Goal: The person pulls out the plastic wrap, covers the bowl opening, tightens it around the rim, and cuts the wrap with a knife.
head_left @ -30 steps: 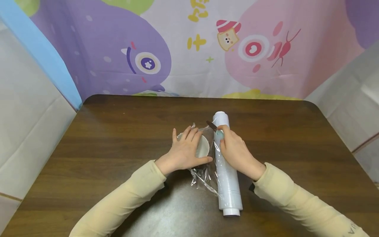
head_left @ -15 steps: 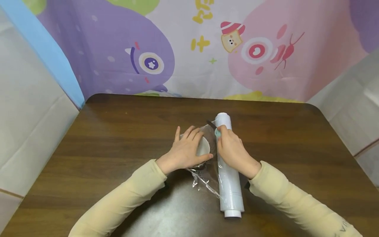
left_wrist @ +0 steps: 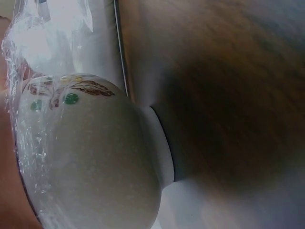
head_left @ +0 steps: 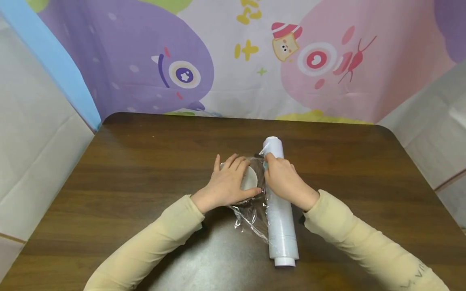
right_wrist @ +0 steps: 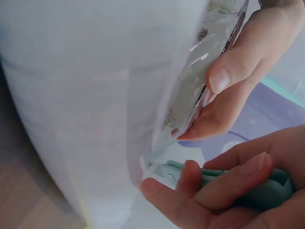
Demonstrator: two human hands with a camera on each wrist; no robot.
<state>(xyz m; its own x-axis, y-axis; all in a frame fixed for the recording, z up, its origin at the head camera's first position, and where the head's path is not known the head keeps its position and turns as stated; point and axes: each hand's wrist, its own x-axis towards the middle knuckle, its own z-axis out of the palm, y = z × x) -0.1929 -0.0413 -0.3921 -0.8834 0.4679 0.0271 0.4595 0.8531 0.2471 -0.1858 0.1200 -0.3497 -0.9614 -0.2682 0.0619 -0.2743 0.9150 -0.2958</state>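
My left hand [head_left: 227, 184] lies spread over the top of a pale bowl [head_left: 249, 180], its thumb along the near right side of the rim. Clear cling film [left_wrist: 35, 157] covers the bowl's mouth and runs across to a white cling film roll [head_left: 282, 218]. In the left wrist view, the bowl [left_wrist: 95, 148] shows brown and green decoration on its side. My right hand [head_left: 289, 182] grips a small knife by its teal handle [right_wrist: 267, 193], over the roll's far half. Its dark blade [head_left: 258, 155] meets the film beside the roll, mostly hidden by the fingers.
The roll stands lengthwise on a dark brown wooden table [head_left: 145, 173], just right of the bowl. Crumpled loose film [head_left: 251, 222] spreads on the tabletop between bowl and roll. A cartoon-printed cloth [head_left: 240, 93] hangs behind the table's far edge.
My right hand has shifted slightly left and turned, bringing the knife blade down to the film's far edge, which now bunches beside the roll. My left hand has stayed on the bowl.
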